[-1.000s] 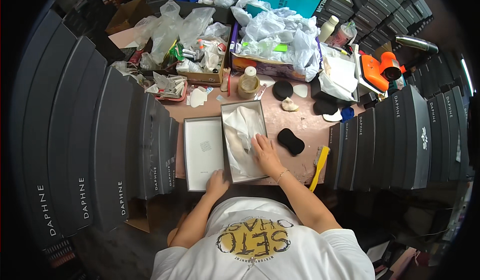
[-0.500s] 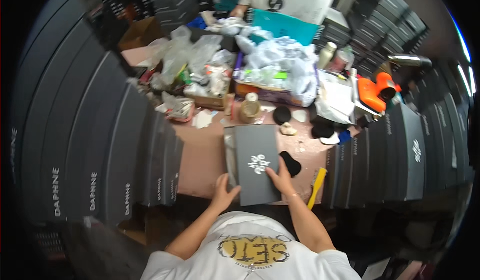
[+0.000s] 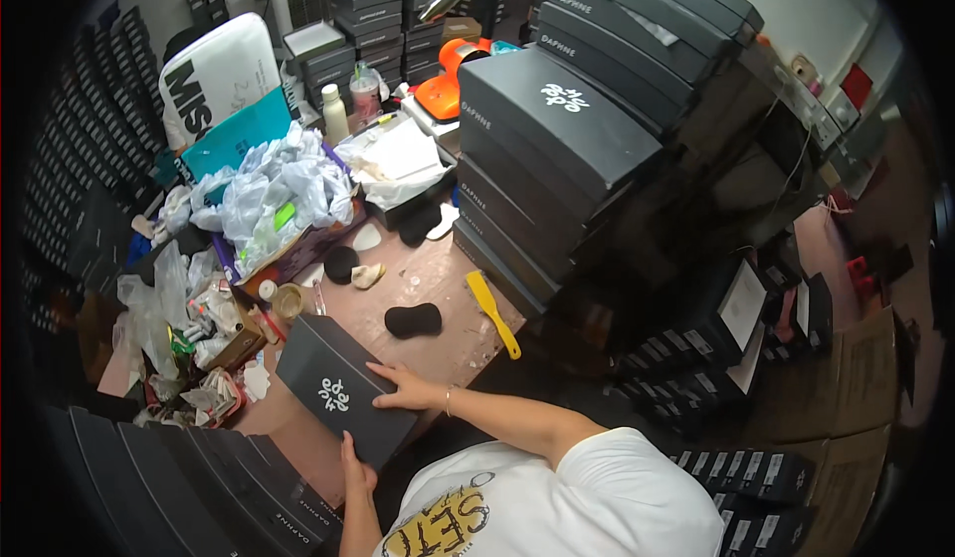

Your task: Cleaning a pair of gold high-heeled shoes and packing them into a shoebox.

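A dark grey lidded shoebox (image 3: 316,356) with a white printed mark lies at the near left of the pink table (image 3: 438,278). My right hand (image 3: 410,389) grips its right side, thumb and fingers spread over the lid. At the near edge my left hand (image 3: 357,469) holds the box, its fingers partly hidden. Beyond my right hand lies a black peanut-shaped pad (image 3: 413,320). To the right of the pad is a yellow long-handled flat tool (image 3: 489,308).
Tall stacks of grey shoeboxes (image 3: 557,119) stand right of the table, with more boxes (image 3: 179,467) at the near left. A carton of crumpled pale plastic (image 3: 284,184), a jar (image 3: 287,300), a white bottle (image 3: 333,111) and an orange device (image 3: 443,85) stand along the back.
The view has swung to the right, bringing the right-hand stacks into full sight. The shoebox's lid now sits flush, where paper showed at its left side before. Both hands stay on the box.
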Motion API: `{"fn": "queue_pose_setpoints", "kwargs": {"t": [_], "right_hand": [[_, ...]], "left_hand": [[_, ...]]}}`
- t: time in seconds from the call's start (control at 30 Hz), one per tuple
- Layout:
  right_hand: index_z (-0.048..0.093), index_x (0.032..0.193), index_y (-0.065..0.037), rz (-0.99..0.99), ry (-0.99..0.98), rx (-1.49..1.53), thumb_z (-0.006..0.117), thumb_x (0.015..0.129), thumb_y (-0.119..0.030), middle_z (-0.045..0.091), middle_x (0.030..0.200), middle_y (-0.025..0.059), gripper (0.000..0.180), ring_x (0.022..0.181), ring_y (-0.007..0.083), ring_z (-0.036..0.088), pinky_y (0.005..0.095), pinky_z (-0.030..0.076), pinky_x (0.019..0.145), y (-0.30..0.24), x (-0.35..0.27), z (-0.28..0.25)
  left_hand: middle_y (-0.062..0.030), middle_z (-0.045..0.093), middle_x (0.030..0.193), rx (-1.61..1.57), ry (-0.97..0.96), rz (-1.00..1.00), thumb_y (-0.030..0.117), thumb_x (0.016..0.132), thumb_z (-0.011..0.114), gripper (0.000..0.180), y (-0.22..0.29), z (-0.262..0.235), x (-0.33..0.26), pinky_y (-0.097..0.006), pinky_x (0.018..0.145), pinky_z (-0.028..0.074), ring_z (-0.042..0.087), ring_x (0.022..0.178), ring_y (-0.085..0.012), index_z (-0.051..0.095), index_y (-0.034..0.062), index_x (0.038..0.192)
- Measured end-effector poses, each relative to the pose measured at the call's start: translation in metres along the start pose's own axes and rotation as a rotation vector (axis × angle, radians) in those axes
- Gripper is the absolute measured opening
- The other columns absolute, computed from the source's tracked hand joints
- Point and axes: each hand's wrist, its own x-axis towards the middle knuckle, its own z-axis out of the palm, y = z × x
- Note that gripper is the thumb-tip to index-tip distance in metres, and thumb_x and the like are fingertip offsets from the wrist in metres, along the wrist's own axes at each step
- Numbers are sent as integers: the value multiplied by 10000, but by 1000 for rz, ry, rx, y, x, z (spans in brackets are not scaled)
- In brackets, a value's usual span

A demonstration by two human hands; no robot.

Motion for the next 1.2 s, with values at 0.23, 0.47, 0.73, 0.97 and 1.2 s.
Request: {"fn": "queue_pose_setpoints", "kwargs": {"t": [0.23, 0.47, 0.73, 0.97, 1.2], "right_hand": [[312, 1450, -87, -650, 348, -184, 724, 761, -457, 132, 1500, 255, 884, 1394, 403, 162, 459, 193, 1110, -174, -131, -175], [437, 1355, -84, -740, 964, -184, 630, 878, -398, 447, 1192, 138, 603, 995, 166, 501, 290, 422, 822, -199, -192, -352], [564, 1183, -9, -645, 1320, 182, 500, 981, -262, 616, 1124, 46, 331, 1005, 102, 565, 247, 443, 836, -141, -228, -441], [586, 1123, -38, -1134, 504, -227, 649, 836, -50, 617, 1003, 110, 294, 792, 137, 633, 265, 521, 661, -267, -168, -263], [587, 1143, -83, -1878, 147, -214, 712, 690, -177, 480, 1183, 202, 479, 976, 334, 550, 412, 489, 757, -451, -120, -47]], "left_hand": [[-87, 495, 1338, -34, -459, 504, 501, 946, 375, 615, 92, 246, -52, -409, 1021, 407, 499, 1211, -242, 409, 53, 1365], [-87, 469, 1345, 138, -822, 523, 437, 960, 464, 575, 117, 461, -67, -396, 1020, 375, 444, 1245, -220, 385, 77, 1401], [-80, 516, 1305, 822, -934, 280, 107, 916, 584, 475, 54, 377, -70, -344, 960, 450, 512, 1184, -205, 435, 22, 1359], [-97, 584, 1193, 436, -394, 419, 166, 936, 574, 375, 64, 221, -133, -331, 914, 471, 588, 1042, -183, 515, 5, 1269], [-81, 602, 1124, 318, -48, 686, 126, 924, 588, 352, 62, 121, -230, -300, 899, 476, 596, 1001, -161, 528, -15, 1241]]}}
